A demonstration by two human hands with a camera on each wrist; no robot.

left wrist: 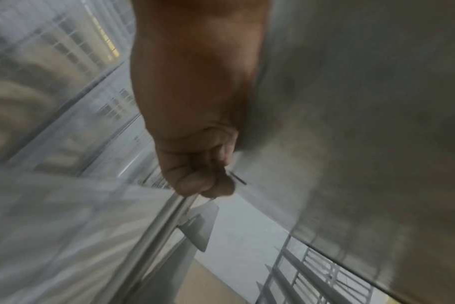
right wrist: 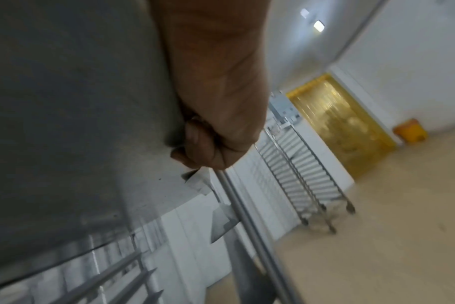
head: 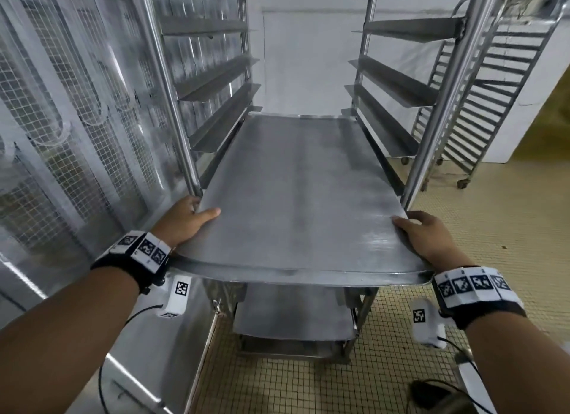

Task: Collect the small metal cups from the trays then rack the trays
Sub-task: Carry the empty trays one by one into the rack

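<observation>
A large bare metal tray lies partway inside a tall steel rack, its far end on the side rails and its near end sticking out toward me. My left hand grips the tray's left edge, thumb on top and fingers curled beneath. On the opposite edge my right hand holds the same way, fingers wrapped under the rim. The tray's underside fills the left wrist view. No small metal cups appear in any view.
Another tray sits on a lower level of the rack. A wire-mesh and steel wall runs close on the left. A second wheeled rack stands at the right on the tiled floor. A yellow strip curtain hangs further off.
</observation>
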